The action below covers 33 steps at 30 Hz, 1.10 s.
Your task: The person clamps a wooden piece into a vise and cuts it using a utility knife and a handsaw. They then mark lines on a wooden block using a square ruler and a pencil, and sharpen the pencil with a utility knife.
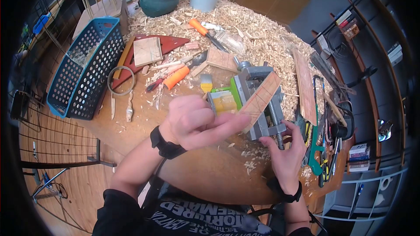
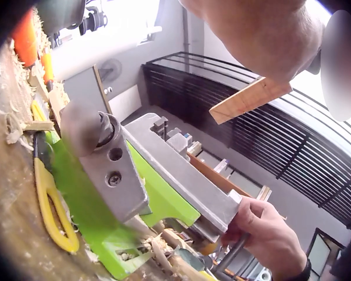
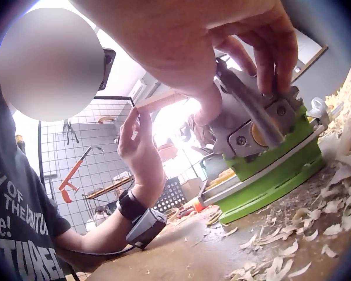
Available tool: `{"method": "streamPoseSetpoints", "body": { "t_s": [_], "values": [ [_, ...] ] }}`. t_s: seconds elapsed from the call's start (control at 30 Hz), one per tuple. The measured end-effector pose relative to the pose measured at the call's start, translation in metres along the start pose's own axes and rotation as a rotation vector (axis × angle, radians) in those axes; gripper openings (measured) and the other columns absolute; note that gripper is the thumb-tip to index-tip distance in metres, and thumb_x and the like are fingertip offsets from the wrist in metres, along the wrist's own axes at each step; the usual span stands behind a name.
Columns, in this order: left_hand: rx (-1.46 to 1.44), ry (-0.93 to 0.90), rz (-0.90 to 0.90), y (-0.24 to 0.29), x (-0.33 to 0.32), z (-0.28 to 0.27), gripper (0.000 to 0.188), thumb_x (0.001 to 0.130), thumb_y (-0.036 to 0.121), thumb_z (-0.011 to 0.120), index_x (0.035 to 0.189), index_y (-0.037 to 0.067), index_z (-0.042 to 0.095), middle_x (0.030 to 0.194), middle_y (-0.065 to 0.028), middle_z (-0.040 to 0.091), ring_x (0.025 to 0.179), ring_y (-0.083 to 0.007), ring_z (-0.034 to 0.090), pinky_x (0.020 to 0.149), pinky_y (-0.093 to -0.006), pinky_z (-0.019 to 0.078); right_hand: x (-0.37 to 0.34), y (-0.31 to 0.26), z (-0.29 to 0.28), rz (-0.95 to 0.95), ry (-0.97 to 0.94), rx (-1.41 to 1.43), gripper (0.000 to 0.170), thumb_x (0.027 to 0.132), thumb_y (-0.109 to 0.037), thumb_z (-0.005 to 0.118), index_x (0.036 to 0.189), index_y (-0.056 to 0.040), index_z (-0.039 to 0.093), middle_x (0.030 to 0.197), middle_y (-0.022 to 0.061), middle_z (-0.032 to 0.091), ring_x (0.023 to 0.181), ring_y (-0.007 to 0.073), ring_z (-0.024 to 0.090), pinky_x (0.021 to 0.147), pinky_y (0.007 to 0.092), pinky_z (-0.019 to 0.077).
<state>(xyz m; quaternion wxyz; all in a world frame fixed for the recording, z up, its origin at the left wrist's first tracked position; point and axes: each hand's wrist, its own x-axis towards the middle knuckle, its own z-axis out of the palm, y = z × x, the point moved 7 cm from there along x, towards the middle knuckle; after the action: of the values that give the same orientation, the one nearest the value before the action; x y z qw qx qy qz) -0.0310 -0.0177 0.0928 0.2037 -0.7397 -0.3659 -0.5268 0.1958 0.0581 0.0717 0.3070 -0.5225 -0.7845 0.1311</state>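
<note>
1. From my remote seat I see the left hand pinching the near end of a wooden strip, thumb and fingers together on it.
2. The strip, marked with pencil and red lines, is held tilted in the air above the vise; the left wrist view shows the two apart.
3. The right hand has its thumb and fingers curled round the vise's handle end.
4. The vise sits on its green base on the table.
5. Beyond it I see heaped wood shavings.
6. To the left lie a brush, an orange-handled tool and a blue basket.
7. On the right, a plank lies near a green-handled tool.
</note>
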Motion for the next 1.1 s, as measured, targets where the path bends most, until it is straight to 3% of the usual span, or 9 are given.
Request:
{"method": "streamPoseSetpoints", "body": {
  "t_s": [0.03, 0.67, 0.77, 0.87, 0.93, 0.97, 1.0, 1.07, 1.1],
  "values": [
    [0.031, 0.013, 0.022, 0.003, -0.001, 0.0, 0.043, 0.067, -0.001, 0.082, 0.103, 0.02, 0.077, 0.066, 0.0034, 0.038, 0.053, -0.0115, 0.044, 0.045, -0.0266, 0.0302, 0.0, 0.001, 0.0, 0.006, 0.0, -0.002, 0.061, 0.066, -0.021, 0.091, 0.112, 0.0049, 0.06, 0.081, 0.0127, 0.061, 0.073, 0.0238, 0.06, 0.067, 0.0348, 0.0481],
    [-0.007, -0.075, 0.04, 0.011, -0.002, 0.008, 0.043, 0.068, -0.002, 0.081, 0.104, 0.02, 0.077, 0.068, 0.0022, 0.038, 0.055, -0.0117, 0.047, 0.045, -0.0259, 0.0332, 0.058, -0.014, 0.037, 0.037, -0.029, -0.012, 0.046, 0.075, -0.024, 0.083, 0.104, 0.0008, 0.057, 0.079, 0.0117, 0.057, 0.075, 0.0276, 0.057, 0.068, 0.0398, 0.0463],
    [-0.007, -0.04, 0.052, 0.01, -0.004, 0.013, 0.047, 0.064, -0.006, 0.079, 0.106, 0.016, 0.077, 0.066, 0.0025, 0.037, 0.054, -0.0117, 0.046, 0.046, -0.0256, 0.0336, 0.057, -0.009, 0.037, 0.044, -0.017, 0.029, 0.049, 0.076, -0.024, 0.082, 0.11, 0.0005, 0.056, 0.079, 0.0119, 0.056, 0.077, 0.0291, 0.057, 0.07, 0.041, 0.0458],
    [-0.009, 0.083, -0.009, 0.002, -0.006, 0.01, 0.049, 0.07, 0.003, 0.077, 0.116, 0.019, 0.075, 0.062, 0.0035, 0.022, 0.046, -0.0087, 0.036, 0.042, -0.0263, 0.0265, 0.046, -0.011, 0.021, -0.132, 0.072, 0.05, 0.039, 0.084, -0.023, 0.076, 0.109, 0.0014, 0.059, 0.078, 0.0082, 0.058, 0.074, 0.0228, 0.057, 0.068, 0.0362, 0.0456],
    [0.002, -0.086, -0.073, -0.002, -0.004, 0.018, 0.05, 0.067, 0.003, 0.074, 0.116, 0.015, 0.075, 0.058, 0.0047, 0.026, 0.045, -0.0092, 0.037, 0.041, -0.026, 0.0279, 0.04, 0.01, 0.014, 0.104, 0.122, 0.566, 0.026, 0.095, -0.023, 0.066, 0.105, 0.0004, 0.064, 0.077, 0.0041, 0.061, 0.067, 0.0132, 0.055, 0.06, 0.0278, 0.0428],
    [-0.009, -0.093, -0.077, 0.0, -0.004, 0.019, 0.05, 0.067, 0.003, 0.074, 0.116, 0.015, 0.075, 0.058, 0.0047, 0.026, 0.045, -0.0092, 0.037, 0.041, -0.026, 0.0279, 0.033, 0.008, 0.009, 0.186, 0.042, 0.609, 0.034, 0.104, -0.03, 0.051, 0.098, -0.0001, 0.067, 0.077, 0.0022, 0.062, 0.059, 0.0063, 0.052, 0.051, 0.0207, 0.0368],
    [-0.004, -0.113, -0.074, 0.0, -0.003, 0.022, 0.05, 0.067, 0.004, 0.073, 0.116, 0.015, 0.074, 0.057, 0.0053, 0.028, 0.045, -0.0093, 0.037, 0.041, -0.0258, 0.0281, 0.03, 0.006, 0.003, 0.199, 0.045, 0.608, 0.034, 0.104, -0.03, 0.051, 0.098, -0.0001, 0.067, 0.077, 0.0022, 0.062, 0.059, 0.0063, 0.052, 0.051, 0.0207, 0.0368],
    [-0.007, -0.146, -0.068, 0.005, -0.001, 0.024, 0.05, 0.067, 0.005, 0.072, 0.116, 0.015, 0.074, 0.056, 0.0058, 0.03, 0.044, -0.0093, 0.037, 0.04, -0.0256, 0.0284, 0.019, 0.001, 0.026, 0.367, -0.3, 1.049, 0.046, 0.106, -0.039, 0.044, 0.101, 0.0002, 0.066, 0.077, 0.0036, 0.062, 0.054, 0.0066, 0.052, 0.045, 0.0198, 0.0335],
    [-0.043, -0.181, -0.043, 0.011, 0.001, 0.028, 0.05, 0.068, 0.005, 0.073, 0.117, 0.014, 0.074, 0.056, 0.006, 0.029, 0.045, -0.0092, 0.037, 0.04, -0.0253, 0.0288, 0.015, -0.001, 0.032, 0.401, -0.361, 1.135, 0.051, 0.106, -0.044, 0.04, 0.105, 0.0012, 0.064, 0.077, 0.0041, 0.063, 0.054, 0.0076, 0.054, 0.044, 0.0198, 0.0334]
  ]
}}
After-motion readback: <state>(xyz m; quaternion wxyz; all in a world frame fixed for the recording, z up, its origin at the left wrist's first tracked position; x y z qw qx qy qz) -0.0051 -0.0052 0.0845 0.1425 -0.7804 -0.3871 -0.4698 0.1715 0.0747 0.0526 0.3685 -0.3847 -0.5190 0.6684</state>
